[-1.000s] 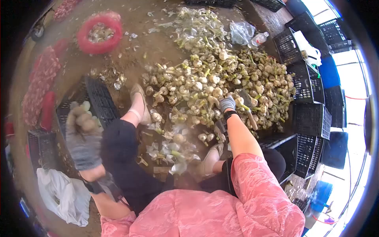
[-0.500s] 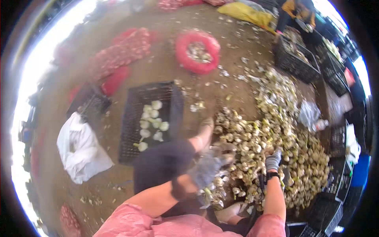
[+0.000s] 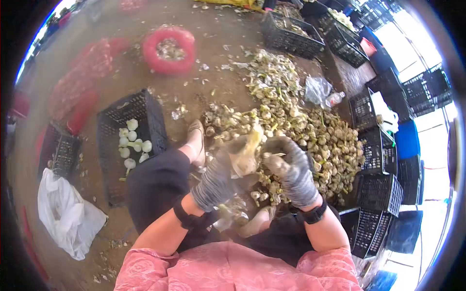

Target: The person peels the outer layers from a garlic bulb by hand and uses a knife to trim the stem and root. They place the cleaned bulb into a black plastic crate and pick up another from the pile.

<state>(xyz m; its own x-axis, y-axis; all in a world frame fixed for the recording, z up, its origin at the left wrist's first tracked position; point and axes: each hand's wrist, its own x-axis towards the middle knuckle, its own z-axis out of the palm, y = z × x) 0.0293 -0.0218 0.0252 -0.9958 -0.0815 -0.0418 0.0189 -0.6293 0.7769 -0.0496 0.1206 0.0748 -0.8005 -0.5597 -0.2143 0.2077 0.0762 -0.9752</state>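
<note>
My left hand (image 3: 213, 182), in a grey glove, is closed around a garlic bulb (image 3: 246, 157) whose pale stem points up. My right hand (image 3: 292, 169), gloved too, is curled close beside that bulb with its fingers pressed together; what it grips is blurred and partly hidden. Beneath and beyond both hands spreads a heap of untrimmed garlic (image 3: 325, 148) with roots and stems. To my left a black crate (image 3: 108, 167) holds several clean white bulbs (image 3: 133, 140).
Past the crate lie a white sack (image 3: 68, 208) and pink net bags (image 3: 80, 77). A rolled-down pink net bag (image 3: 187, 58) with garlic stands ahead. On the right are a plastic bottle (image 3: 335, 99) and stacked black crates (image 3: 376, 218). My foot (image 3: 195, 140) rests beside the heap.
My right hand has come back from the heap, and my left hand has risen; they now meet in front of me, a garlic bulb in the left. The view has swung to the right.
</note>
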